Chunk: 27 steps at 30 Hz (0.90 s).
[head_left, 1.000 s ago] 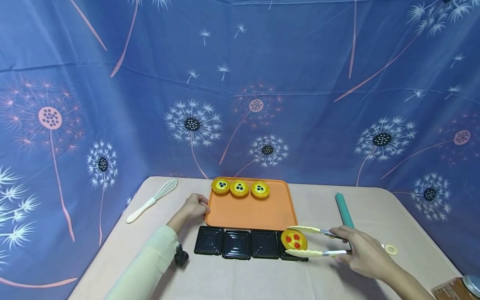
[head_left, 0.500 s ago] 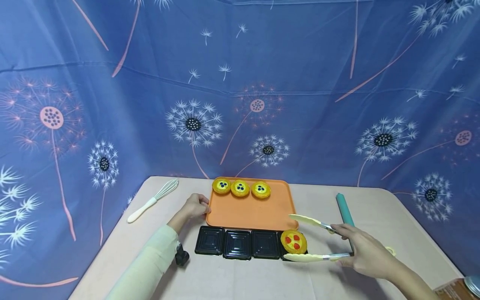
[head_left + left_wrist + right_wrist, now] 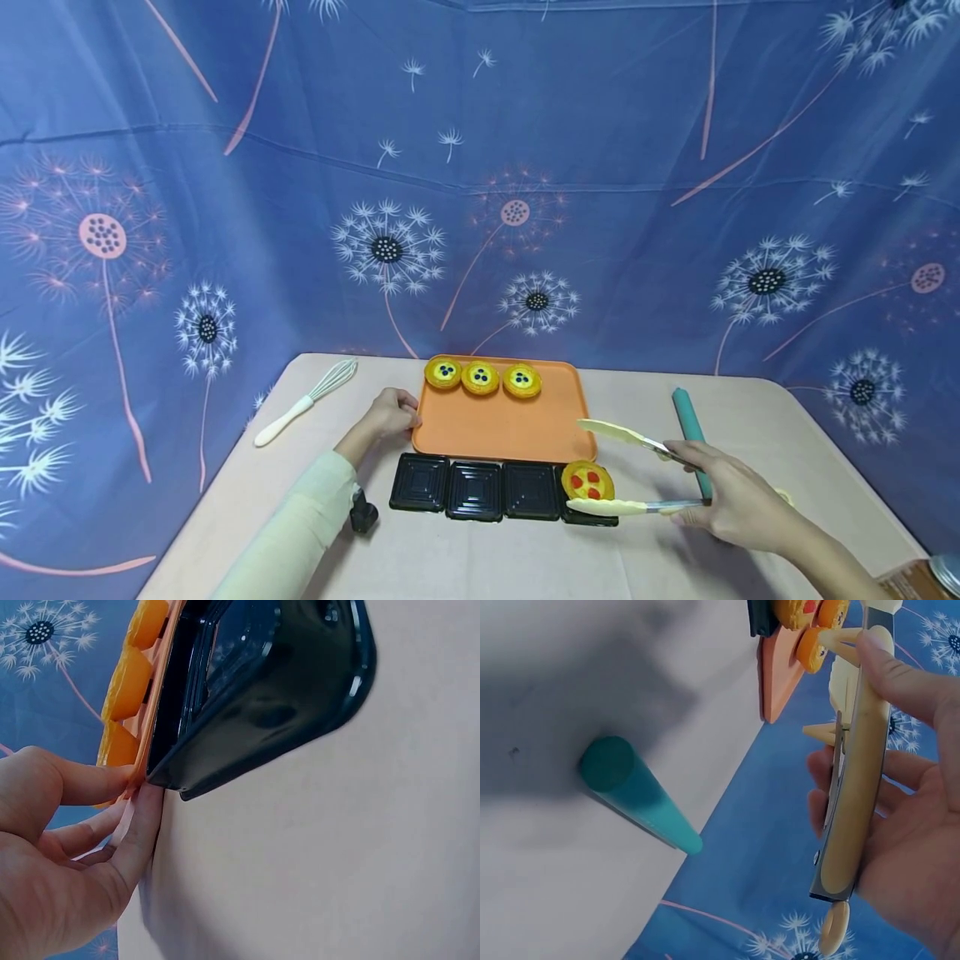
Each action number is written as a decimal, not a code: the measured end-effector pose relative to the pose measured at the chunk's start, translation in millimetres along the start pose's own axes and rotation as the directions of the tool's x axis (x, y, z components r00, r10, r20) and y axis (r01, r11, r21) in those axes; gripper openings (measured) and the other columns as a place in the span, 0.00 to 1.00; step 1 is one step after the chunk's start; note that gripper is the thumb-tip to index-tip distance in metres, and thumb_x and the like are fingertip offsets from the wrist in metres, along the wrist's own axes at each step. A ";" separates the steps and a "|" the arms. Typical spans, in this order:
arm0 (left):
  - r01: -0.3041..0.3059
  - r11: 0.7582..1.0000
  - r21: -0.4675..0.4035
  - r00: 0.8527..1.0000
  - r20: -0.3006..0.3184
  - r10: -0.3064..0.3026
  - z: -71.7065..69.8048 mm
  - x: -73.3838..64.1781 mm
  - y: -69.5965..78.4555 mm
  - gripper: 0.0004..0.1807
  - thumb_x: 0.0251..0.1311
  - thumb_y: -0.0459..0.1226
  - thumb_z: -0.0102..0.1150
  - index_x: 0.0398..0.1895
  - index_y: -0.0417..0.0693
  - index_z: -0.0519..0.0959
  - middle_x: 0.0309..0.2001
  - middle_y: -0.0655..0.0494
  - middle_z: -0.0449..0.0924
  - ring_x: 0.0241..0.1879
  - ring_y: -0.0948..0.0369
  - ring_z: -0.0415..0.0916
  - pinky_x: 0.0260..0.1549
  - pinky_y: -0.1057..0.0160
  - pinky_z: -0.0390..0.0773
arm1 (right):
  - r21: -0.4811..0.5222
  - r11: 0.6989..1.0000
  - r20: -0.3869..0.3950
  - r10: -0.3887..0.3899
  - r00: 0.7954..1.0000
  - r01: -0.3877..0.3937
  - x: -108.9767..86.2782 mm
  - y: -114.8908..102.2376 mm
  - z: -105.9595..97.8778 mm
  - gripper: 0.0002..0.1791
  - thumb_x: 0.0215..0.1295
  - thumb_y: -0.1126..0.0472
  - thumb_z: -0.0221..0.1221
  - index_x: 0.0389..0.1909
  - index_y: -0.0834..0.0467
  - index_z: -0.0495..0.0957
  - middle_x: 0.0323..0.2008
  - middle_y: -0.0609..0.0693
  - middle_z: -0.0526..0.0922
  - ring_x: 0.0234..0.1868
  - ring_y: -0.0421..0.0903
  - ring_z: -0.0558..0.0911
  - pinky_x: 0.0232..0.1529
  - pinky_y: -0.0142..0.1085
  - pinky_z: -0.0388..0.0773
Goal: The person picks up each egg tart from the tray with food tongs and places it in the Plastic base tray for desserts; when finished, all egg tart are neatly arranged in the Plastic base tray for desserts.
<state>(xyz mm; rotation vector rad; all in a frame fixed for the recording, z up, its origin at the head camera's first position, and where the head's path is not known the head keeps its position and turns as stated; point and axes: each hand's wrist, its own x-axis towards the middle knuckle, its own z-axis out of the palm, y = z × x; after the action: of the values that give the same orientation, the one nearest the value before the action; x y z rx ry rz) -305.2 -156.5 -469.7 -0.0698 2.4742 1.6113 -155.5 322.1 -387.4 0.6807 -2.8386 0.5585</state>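
Note:
My left hand [image 3: 390, 412] pinches the left edge of the orange tray [image 3: 502, 429] between thumb and fingers, as the left wrist view shows. Along the tray's back edge sit three yellow tarts [image 3: 480, 377] with dark blue dots. My right hand [image 3: 738, 500] grips cream-tipped tongs [image 3: 611, 506], their arms spread wide. A tart with red pieces [image 3: 588, 480] rests in the rightmost black container [image 3: 592, 518], between the tong arms and overlapped by the near one. In the right wrist view the tongs' long cream handle [image 3: 866, 765] lies along my palm.
More black containers [image 3: 475, 490] stand in a row before the tray. A white whisk [image 3: 303, 402] lies at the left. Behind my right hand is a teal cylinder [image 3: 688, 421]. A jar with a silver lid [image 3: 911, 579] is at the lower right corner.
The tong arms have spread apart from around the red-topped tart, the far arm moving back over the tray's corner. That tart stays in its container. My left hand keeps its place.

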 end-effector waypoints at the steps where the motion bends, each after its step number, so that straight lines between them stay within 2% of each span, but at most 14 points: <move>1: 0.001 1.000 0.003 1.000 -0.003 -0.001 -0.7 0.1 -0.5 0.12 0.50 0.20 0.60 0.40 0.28 0.76 0.27 0.49 0.75 0.25 0.58 0.74 0.26 0.59 0.85 | 0.017 1.000 0.010 0.004 1.000 -0.004 2.1 0.0 -1.0 0.50 0.40 0.46 0.79 0.63 0.65 0.72 0.55 0.58 0.80 0.45 0.54 0.83 0.36 0.49 0.81; 7: -0.030 1.000 0.007 0.999 0.011 0.030 -1.2 2.6 -0.1 0.12 0.51 0.20 0.60 0.41 0.28 0.76 0.29 0.46 0.78 0.25 0.57 0.77 0.26 0.60 0.84 | 0.060 0.998 0.013 -0.002 1.000 0.001 14.9 0.3 -14.9 0.50 0.42 0.49 0.79 0.65 0.67 0.69 0.58 0.65 0.76 0.48 0.60 0.82 0.37 0.56 0.81; 12: 0.003 1.000 -0.021 1.000 0.008 -0.003 -1.1 1.6 -2.7 0.13 0.51 0.21 0.61 0.41 0.29 0.76 0.29 0.47 0.78 0.26 0.57 0.77 0.26 0.60 0.84 | 0.053 0.998 0.000 -0.036 0.999 0.036 34.0 -1.8 -22.0 0.50 0.45 0.49 0.78 0.65 0.69 0.69 0.60 0.70 0.74 0.52 0.67 0.79 0.41 0.63 0.78; 18: 0.010 0.998 -0.056 1.000 -0.010 -0.010 -0.3 0.2 -4.5 0.12 0.50 0.19 0.60 0.40 0.28 0.76 0.28 0.47 0.77 0.25 0.58 0.75 0.25 0.59 0.84 | 0.026 0.997 0.000 -0.074 0.997 0.074 72.3 -6.0 -21.5 0.49 0.46 0.50 0.77 0.65 0.70 0.69 0.52 0.62 0.79 0.45 0.57 0.80 0.38 0.55 0.80; 27: 0.016 1.000 -0.017 1.000 0.001 -0.016 0.4 0.9 -1.6 0.12 0.52 0.21 0.61 0.41 0.30 0.77 0.30 0.47 0.77 0.26 0.57 0.76 0.26 0.60 0.84 | -0.006 1.000 0.060 -0.024 0.998 0.025 131.0 -4.5 -6.4 0.49 0.48 0.51 0.76 0.64 0.75 0.67 0.50 0.65 0.78 0.44 0.59 0.79 0.37 0.53 0.79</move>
<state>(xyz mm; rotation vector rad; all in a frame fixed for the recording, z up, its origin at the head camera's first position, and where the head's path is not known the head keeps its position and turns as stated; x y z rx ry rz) -305.8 -156.7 -471.5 -0.0914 2.4536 1.6256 -268.4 268.1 -347.8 0.7426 -2.8819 0.5333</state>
